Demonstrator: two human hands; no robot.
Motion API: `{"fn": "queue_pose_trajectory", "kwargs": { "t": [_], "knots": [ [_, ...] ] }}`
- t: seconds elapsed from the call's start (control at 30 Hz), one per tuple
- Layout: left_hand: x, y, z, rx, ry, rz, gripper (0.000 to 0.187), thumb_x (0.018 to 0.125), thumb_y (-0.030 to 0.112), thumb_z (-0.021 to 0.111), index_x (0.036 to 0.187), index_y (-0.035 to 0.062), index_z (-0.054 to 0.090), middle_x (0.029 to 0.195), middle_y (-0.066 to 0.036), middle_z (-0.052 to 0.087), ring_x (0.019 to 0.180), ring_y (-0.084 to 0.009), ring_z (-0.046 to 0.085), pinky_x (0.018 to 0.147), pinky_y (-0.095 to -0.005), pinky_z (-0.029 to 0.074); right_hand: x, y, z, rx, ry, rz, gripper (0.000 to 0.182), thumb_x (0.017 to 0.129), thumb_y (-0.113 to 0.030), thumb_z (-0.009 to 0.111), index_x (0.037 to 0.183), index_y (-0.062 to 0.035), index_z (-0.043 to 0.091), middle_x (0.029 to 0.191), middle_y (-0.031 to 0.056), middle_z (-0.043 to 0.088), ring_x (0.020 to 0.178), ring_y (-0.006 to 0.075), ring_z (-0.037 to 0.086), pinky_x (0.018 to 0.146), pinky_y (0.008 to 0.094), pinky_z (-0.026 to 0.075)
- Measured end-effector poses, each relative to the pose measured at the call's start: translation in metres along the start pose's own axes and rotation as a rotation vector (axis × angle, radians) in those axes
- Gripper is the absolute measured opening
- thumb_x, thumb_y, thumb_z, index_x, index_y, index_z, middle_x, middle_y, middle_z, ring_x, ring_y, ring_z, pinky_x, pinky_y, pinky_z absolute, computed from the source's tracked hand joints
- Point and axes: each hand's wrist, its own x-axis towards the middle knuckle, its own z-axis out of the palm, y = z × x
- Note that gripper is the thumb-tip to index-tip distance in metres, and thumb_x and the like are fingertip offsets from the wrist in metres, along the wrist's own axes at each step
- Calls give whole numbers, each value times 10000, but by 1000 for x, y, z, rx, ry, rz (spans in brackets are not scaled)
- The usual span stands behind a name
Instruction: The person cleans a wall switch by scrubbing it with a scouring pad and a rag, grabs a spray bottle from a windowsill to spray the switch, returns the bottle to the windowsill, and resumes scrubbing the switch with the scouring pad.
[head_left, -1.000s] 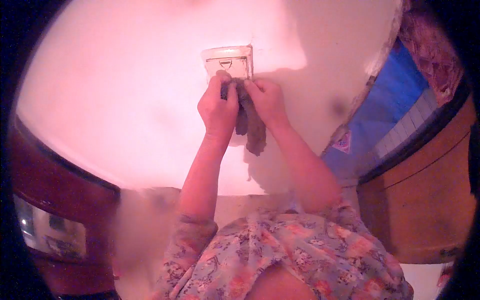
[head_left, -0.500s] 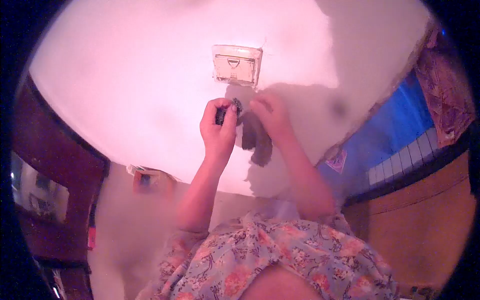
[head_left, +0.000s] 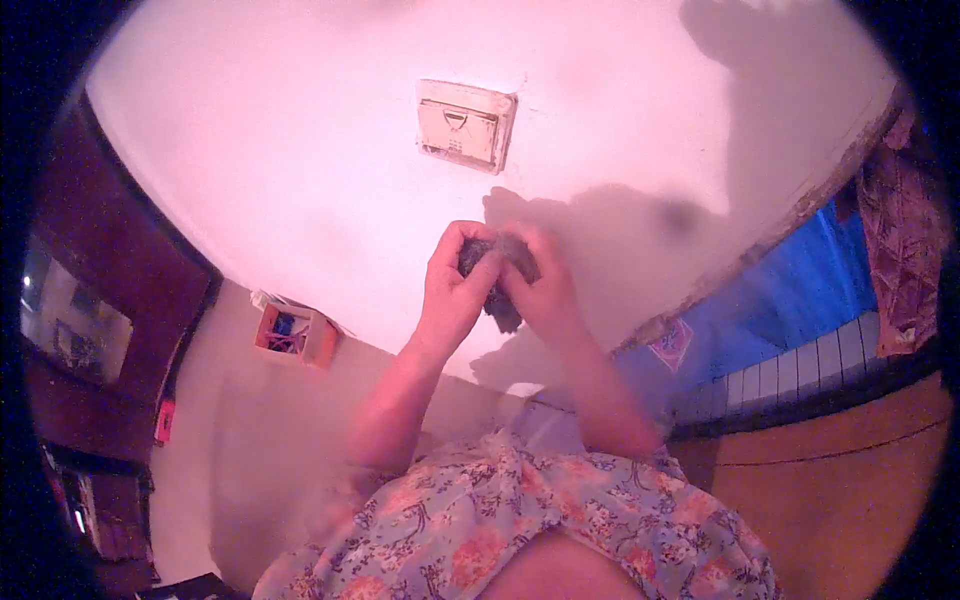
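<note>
A dark, crumpled wad that looks like fabric point(head_left: 505, 312) is held in front of me, low against the bright pale surface. My left hand point(head_left: 456, 285) is closed round its left side, with the thumb pointing in toward the middle. From the other side my right hand point(head_left: 546, 282) grips it, fingers curled over the top. Both thumbs meet near the centre of the wad. Part of it sticks out below the hands; the rest is covered by fingers. Above the hands, a beige rectangular fitting point(head_left: 464, 125) with a small dark triangular mark sits on the pale surface.
An open orange box point(head_left: 318, 338) with small items inside stands at lower left. Dark furniture point(head_left: 110, 230) lines the left. On the right are a blue surface point(head_left: 800, 275), a patterned cloth point(head_left: 900, 240) and a white-slatted strip point(head_left: 790, 365).
My right hand has come down and inward to join my left on the dark wad. The dark length that hung below is now gathered between both hands. The view has shifted slightly.
</note>
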Motion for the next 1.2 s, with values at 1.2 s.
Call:
{"fn": "queue_pose_trajectory", "kwargs": {
  "t": [1.2],
  "knots": [
    [45, 22, -84, -140, -440, 48, 217, 834, 87, 538, 1042, 25, 540, 881, -29, 549, 794, -88, 499, 684, -231, 411, 6, -49, 78, -128, 549, 123, 240, 698, -57, 629, 924, -53, 548, 844, 117, 570, 769, 288, 583, 694, 347, 471]
  ]
}}
